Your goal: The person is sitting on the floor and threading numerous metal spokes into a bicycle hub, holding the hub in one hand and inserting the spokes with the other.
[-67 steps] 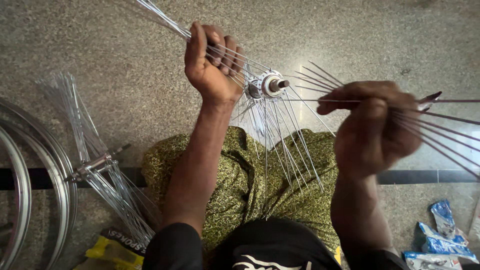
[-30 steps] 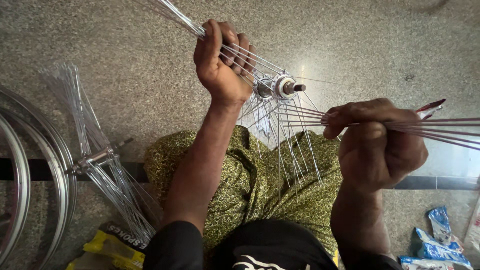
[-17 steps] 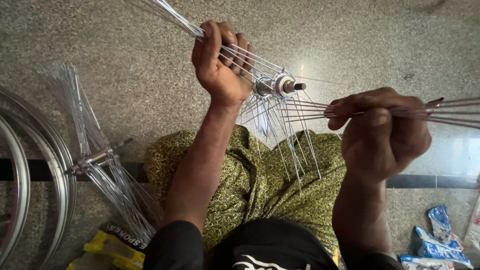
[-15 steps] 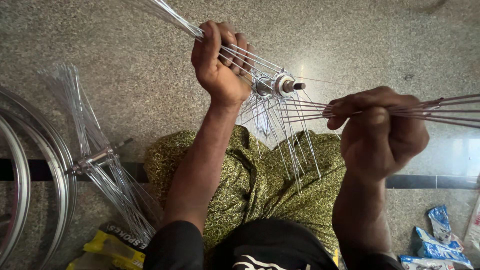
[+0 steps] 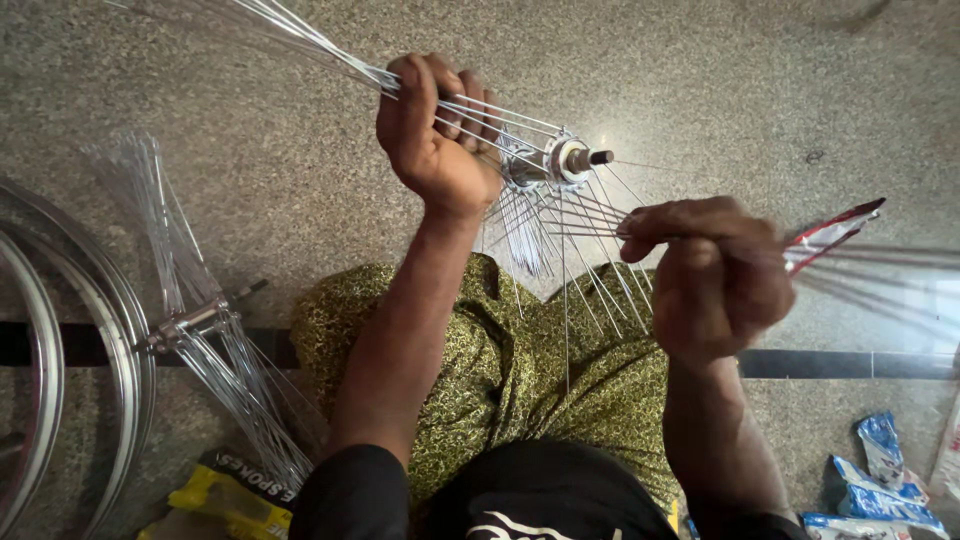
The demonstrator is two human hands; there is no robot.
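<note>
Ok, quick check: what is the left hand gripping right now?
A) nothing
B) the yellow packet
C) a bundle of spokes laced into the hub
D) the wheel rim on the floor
C: the left hand is closed around a bundle of spokes that fan out from the hub, held up over the lap, away from the rim on the floor.

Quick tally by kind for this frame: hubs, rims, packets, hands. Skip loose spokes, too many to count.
Hubs with spokes: 2 (held hub, floor hub)
Wheel rims: 2 (outer rim, inner rim)
Yellow packets: 1 (yellow packet)
Blue-white packets: at least 2 (blue-white packets)
Hands: 2 (left hand, right hand)
Total: 9, counting the packets at their minimum
</note>
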